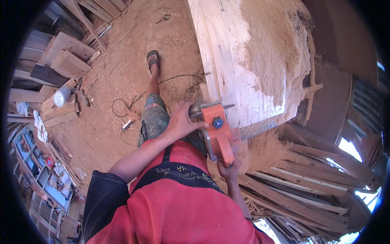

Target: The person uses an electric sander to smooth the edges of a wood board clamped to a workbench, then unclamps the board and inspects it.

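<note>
An orange electric hand planer (218, 132) with a blue knob sits at the near left corner of the wooden workbench (233, 69). My right hand (229, 170) is closed around the rear end of its handle, the fingers partly hidden. My left hand (183, 120) grips the planer's left side, thumb against the body and fingers by a dark metal part. Beyond the planer, a narrow strip of pale wood (204, 92) sticks out along the bench's left edge. The planer's underside is hidden, so I cannot tell how it meets the wood.
Sawdust (270, 44) is heaped over the bench top. A dark cable (178, 76) lies across the dusty floor (118, 73) on the left. Boards (71, 63) and a white bucket (61, 96) stand at far left. Stacked planks (300, 183) fill the right, near side.
</note>
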{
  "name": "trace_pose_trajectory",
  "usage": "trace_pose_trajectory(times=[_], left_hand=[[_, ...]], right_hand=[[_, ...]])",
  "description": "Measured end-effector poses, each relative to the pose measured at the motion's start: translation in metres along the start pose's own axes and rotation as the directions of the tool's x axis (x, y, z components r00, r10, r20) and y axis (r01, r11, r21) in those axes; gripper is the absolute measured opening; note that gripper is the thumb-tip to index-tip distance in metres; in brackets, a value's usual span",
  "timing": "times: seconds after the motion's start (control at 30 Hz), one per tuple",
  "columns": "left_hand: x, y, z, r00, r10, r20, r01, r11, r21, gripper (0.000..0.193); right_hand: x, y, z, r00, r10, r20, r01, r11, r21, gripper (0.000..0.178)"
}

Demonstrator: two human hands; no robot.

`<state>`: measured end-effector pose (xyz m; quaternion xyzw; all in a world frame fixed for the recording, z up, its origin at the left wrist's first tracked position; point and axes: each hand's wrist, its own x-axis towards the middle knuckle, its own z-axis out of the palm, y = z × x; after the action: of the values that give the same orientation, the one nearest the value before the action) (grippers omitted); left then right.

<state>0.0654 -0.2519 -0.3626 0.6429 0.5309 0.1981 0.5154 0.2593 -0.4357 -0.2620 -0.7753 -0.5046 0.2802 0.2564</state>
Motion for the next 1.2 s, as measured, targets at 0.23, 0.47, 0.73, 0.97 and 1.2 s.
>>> trace_pose_trajectory(times=[0.23,0.47,0.73,0.97,1.2], left_hand=[[0.146,0.002,-0.107,0.990,0.004,-0.143,0.002,0.999,0.037,0.090],[0.337,-0.009,-0.228,0.979,-0.060,-0.197,0.055,0.998,-0.031,0.085],[0.558,-0.039,-0.361,0.954,0.035,-0.298,-0.049,0.998,-0.042,0.091],[0.694,-0.020,-0.445,0.925,0.102,-0.366,-0.147,0.984,-0.097,0.054],[0.668,-0.041,-0.419,0.855,0.303,-0.421,-0.426,0.874,-0.235,0.060]], right_hand=[[0.167,-0.075,0.050,0.996,-0.052,0.071,0.051,0.999,0.013,0.036],[0.376,-0.178,0.115,0.996,-0.085,-0.028,0.088,0.987,0.131,0.027],[0.606,-0.293,0.184,0.952,-0.286,-0.104,0.300,0.940,0.163,0.021],[0.765,-0.362,0.224,0.899,-0.398,-0.183,0.405,0.914,0.002,0.037],[0.703,-0.346,0.212,0.946,-0.295,-0.131,0.306,0.950,0.065,0.041]])
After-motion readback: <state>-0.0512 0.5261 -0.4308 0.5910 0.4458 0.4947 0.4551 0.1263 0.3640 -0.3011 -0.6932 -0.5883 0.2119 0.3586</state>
